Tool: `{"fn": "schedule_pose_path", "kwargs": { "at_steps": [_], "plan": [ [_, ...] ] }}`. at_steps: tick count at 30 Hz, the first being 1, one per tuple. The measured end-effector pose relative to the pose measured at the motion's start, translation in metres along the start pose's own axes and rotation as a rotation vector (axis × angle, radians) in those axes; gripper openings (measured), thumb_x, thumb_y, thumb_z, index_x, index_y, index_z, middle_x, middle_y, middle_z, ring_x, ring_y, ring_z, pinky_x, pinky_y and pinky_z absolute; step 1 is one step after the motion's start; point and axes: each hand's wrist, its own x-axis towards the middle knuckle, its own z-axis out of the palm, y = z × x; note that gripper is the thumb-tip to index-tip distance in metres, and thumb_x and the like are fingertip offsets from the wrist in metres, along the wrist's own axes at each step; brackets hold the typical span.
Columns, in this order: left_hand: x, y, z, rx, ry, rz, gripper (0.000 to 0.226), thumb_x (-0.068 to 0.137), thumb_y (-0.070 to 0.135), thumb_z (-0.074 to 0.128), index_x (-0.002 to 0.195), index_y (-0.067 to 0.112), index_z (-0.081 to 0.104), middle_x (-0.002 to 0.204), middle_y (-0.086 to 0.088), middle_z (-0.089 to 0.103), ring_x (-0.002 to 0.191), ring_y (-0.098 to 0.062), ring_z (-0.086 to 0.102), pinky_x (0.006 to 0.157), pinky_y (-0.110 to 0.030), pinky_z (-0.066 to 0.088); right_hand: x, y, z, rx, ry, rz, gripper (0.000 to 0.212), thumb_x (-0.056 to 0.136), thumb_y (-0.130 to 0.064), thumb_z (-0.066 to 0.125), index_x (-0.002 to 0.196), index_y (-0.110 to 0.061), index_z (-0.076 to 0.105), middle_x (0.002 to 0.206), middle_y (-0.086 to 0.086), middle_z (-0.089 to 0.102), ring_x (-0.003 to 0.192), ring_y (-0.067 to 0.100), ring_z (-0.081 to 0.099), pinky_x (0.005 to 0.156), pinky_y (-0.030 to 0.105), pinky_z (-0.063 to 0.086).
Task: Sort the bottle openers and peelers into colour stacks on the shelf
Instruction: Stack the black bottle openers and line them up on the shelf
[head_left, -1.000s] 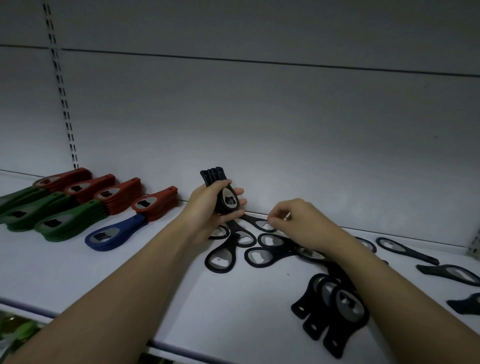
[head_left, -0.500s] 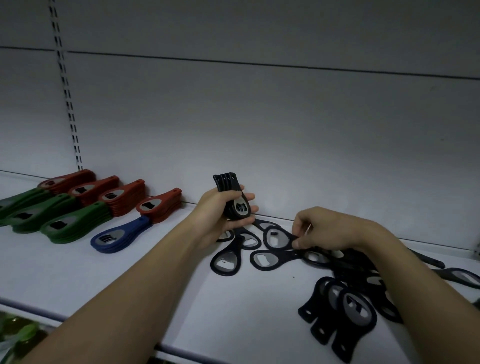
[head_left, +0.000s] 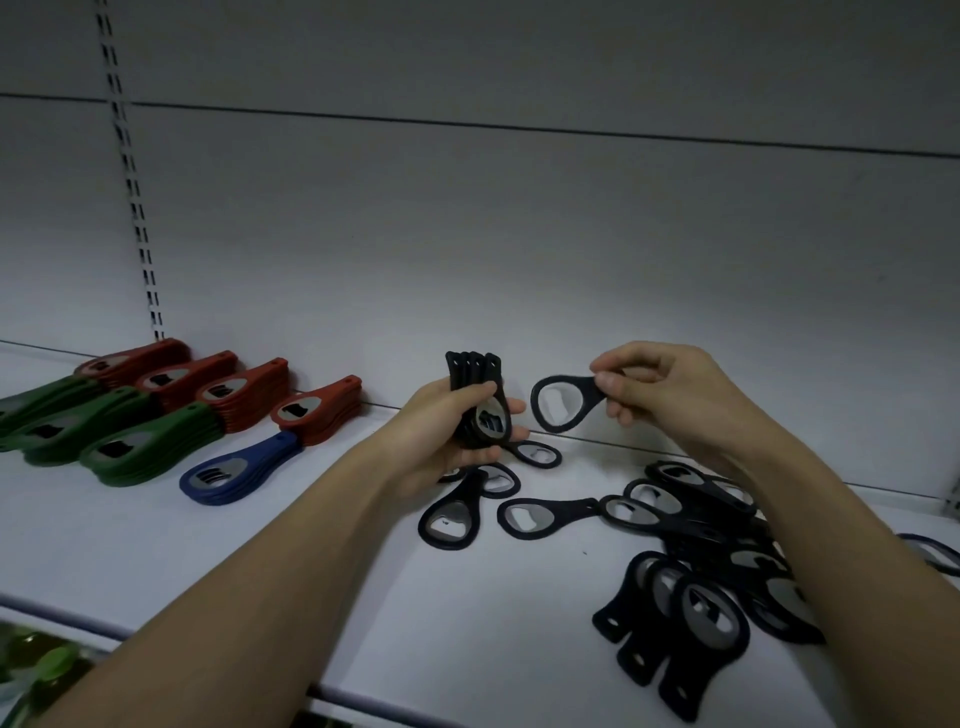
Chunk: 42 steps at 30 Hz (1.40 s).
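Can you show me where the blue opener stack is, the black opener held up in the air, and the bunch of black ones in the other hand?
blue opener stack (head_left: 240, 470): head view, top handle.
single black opener (head_left: 563, 402): head view, loop rim.
black opener bunch (head_left: 475, 370): head view, handle ends.

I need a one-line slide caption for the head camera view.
Left hand grips a black opener stack; right hand pinches one black opener above the shelf.

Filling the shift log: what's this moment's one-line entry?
left hand: holds black opener stack | right hand: pinches single black opener | shelf: loose black openers remain
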Motion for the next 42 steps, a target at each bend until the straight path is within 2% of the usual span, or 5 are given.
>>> {"fn": "schedule_pose_path", "kwargs": {
  "at_steps": [9,13,29,36,42],
  "plan": [
    [-0.01,-0.003,0.007,0.115,-0.324,-0.065,0.031,0.098,0.017,0.057,0.129,0.01,0.056,0.123,-0.018,0.067,0.107,-0.037,0.068,0.063,-0.027,0.056,-0.005,0.002,0.028,-0.011,-0.071,-0.007,0.021,0.083,0.003,0.072,0.101,-0.006,0.069,0.085,0.006,0.071,0.066,0.016,0.068,0.067,0.019,0.055],
    [-0.005,-0.007,0.004,0.174,-0.243,-0.024,0.025,0.098,0.01,0.056,0.122,0.016,0.058,0.119,-0.013,0.07,0.103,-0.034,0.07,0.066,-0.029,0.056,-0.003,0.005,0.03,-0.024,0.0,0.005,0.031,0.088,0.0,0.068,0.115,-0.013,0.065,0.109,0.002,0.065,0.077,0.018,0.074,0.076,0.021,0.057],
    [0.006,-0.004,-0.004,-0.006,0.006,0.081,0.014,0.095,0.002,0.057,0.105,0.01,0.063,0.1,-0.009,0.072,0.095,-0.032,0.072,0.069,-0.037,0.061,0.005,0.049,0.056,-0.832,-0.133,0.053,0.028,0.09,-0.037,0.066,0.103,-0.013,0.065,0.102,0.002,0.056,0.094,0.019,0.057,0.076,0.028,0.043],
    [0.013,-0.002,-0.014,-0.084,0.193,0.114,0.03,0.091,-0.004,0.056,0.121,0.0,0.058,0.112,-0.014,0.063,0.098,-0.031,0.067,0.066,-0.031,0.058,0.003,0.041,0.042,-0.553,-0.156,0.25,0.041,0.076,-0.026,0.082,0.111,-0.019,0.062,0.095,-0.006,0.061,0.074,0.006,0.059,0.068,0.019,0.044],
    [0.013,0.0,-0.011,-0.18,0.244,0.03,0.014,0.096,0.013,0.058,0.109,0.011,0.057,0.104,-0.012,0.055,0.087,-0.025,0.06,0.061,-0.032,0.057,0.0,0.036,0.033,-0.453,-0.133,0.266,0.009,0.084,-0.013,0.075,0.088,-0.01,0.068,0.059,0.004,0.061,0.044,0.011,0.053,0.046,0.018,0.042]
  ]
}}
